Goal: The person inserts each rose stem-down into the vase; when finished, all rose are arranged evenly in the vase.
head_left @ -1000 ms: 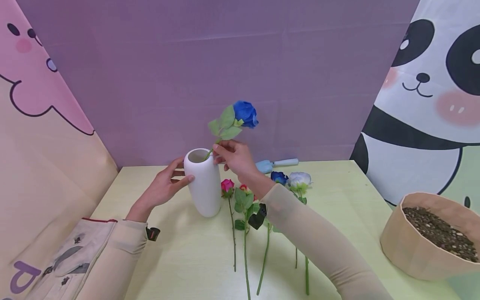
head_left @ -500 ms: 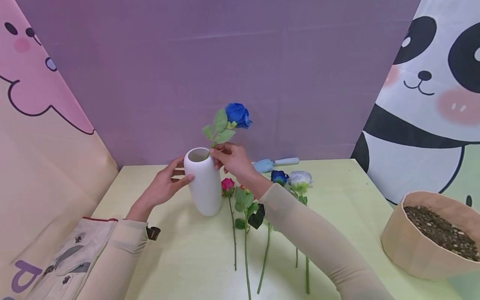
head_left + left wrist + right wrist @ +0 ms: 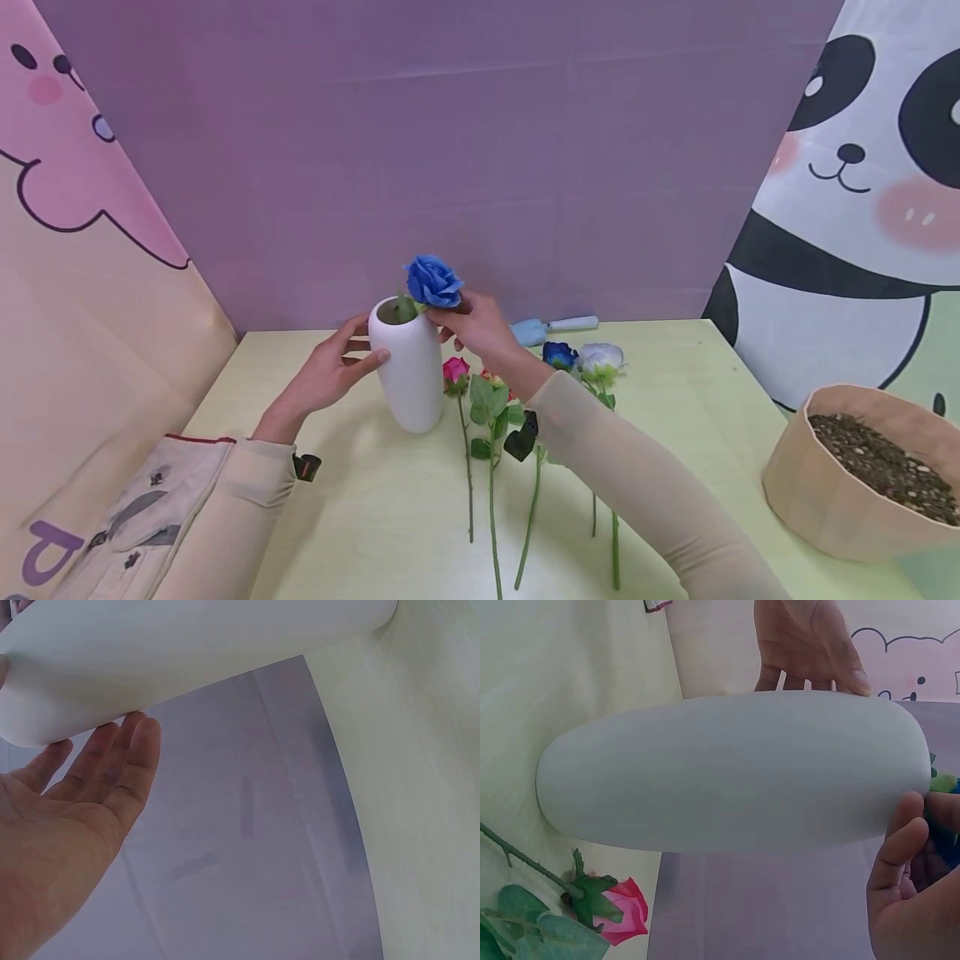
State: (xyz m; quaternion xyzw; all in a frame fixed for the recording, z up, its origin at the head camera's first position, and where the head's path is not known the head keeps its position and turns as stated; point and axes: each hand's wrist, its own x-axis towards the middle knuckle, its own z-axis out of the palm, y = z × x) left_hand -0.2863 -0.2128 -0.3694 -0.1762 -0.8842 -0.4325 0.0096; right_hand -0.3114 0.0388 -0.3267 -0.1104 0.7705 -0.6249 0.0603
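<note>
fingers of right hand (image 3: 483, 327) pinch blue rose (image 3: 433, 282) just below bloom; leaves at mouth of upright white vase (image 3: 408, 375). left hand (image 3: 330, 371): thumb and fingers grip vase near rim. pink rose (image 3: 455, 372) lies on table (image 3: 360, 508) beside vase.

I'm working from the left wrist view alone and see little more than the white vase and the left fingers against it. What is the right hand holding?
Observer: The right hand holds a blue rose just below its bloom.

Operator: Good. Are its leaves clear of the vase, or in the opening?

Observer: Head view shows a green leaf down in the mouth of the white vase.

Operator: Which loose flower is nearest the vase?

Observer: The pink rose, lying on the table just to the vase's right.
</note>
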